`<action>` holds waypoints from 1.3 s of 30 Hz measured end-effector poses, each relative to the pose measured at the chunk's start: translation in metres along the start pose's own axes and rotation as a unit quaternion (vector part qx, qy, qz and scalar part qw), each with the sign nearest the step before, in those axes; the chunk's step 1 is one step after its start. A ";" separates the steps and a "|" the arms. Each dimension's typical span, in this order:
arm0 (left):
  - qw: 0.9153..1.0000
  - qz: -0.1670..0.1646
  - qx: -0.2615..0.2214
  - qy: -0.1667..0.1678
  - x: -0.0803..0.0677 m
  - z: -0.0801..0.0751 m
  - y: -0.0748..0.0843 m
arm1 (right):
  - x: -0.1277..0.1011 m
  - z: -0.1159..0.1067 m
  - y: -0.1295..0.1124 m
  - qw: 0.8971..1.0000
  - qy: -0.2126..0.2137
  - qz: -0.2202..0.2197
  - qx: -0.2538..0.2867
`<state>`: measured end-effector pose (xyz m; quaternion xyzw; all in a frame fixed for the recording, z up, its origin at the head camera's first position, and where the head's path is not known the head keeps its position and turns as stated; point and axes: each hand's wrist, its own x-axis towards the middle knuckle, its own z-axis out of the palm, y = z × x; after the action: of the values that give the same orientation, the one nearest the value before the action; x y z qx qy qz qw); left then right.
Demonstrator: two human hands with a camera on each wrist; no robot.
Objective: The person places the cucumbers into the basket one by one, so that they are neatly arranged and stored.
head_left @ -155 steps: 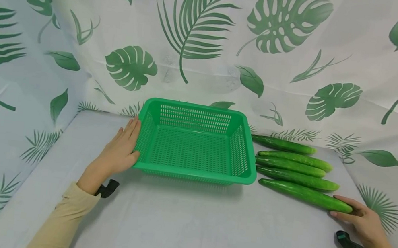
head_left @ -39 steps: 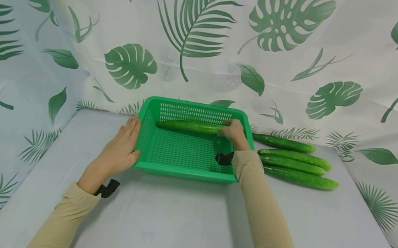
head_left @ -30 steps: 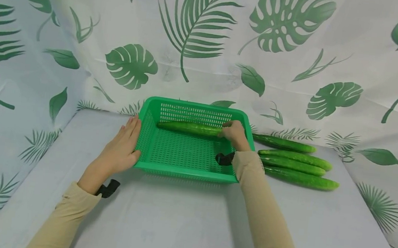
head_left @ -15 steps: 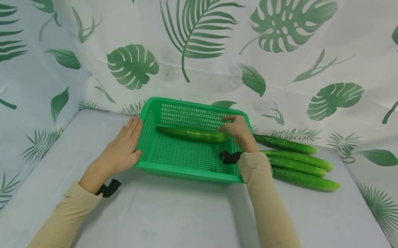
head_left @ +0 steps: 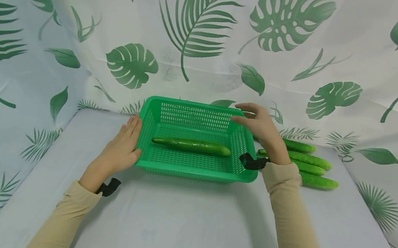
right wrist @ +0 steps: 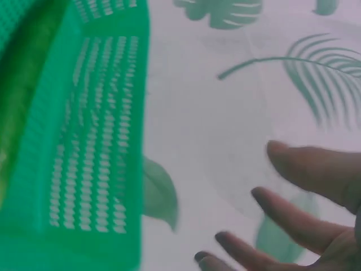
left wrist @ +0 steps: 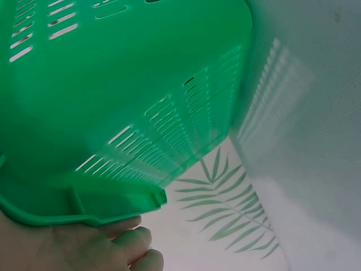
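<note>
A green plastic basket (head_left: 193,173) with slotted walls stands on the table, one cucumber (head_left: 191,146) lying lengthwise on its floor. My left hand (head_left: 118,148) rests against the basket's left side with straight fingers; in the left wrist view the fingers (left wrist: 132,245) lie along the outside, below the rim. Above the basket's right rear corner is my right hand (head_left: 260,126), its fingers spread and holding nothing. In the right wrist view the thumb (right wrist: 310,169) and fingers are apart from the basket wall (right wrist: 96,141).
Several more cucumbers (head_left: 311,160) lie side by side to the right of the basket, partly hidden by the right hand and sleeve. A white cloth (head_left: 197,71) with green leaf prints hangs close behind the basket. Black wrist cameras (head_left: 253,162) sit on both wrists.
A cucumber from the front of the right-hand row came into the basket in my right hand. The hand let go, rose and moved right; the cucumber rolled forward. My left hand stayed put.
</note>
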<state>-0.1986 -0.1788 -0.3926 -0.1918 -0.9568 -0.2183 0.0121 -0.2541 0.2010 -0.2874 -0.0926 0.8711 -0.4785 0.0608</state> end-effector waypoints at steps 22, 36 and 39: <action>1.000 -0.004 -0.002 -0.014 0.001 -0.003 0.001 | -0.103 -0.094 0.075 0.937 0.307 -0.143 0.082; 1.000 -0.004 -0.006 -0.011 0.000 -0.002 0.002 | -0.129 -0.120 0.167 0.898 0.376 -0.035 0.227; 1.000 -0.004 -0.004 -0.011 -0.001 -0.002 0.002 | -0.130 -0.123 0.187 0.906 0.371 0.021 0.205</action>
<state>-0.1977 -0.1785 -0.3903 -0.1903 -0.9568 -0.2197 0.0004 -0.1704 0.4286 -0.3776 0.1243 0.7152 -0.6449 -0.2391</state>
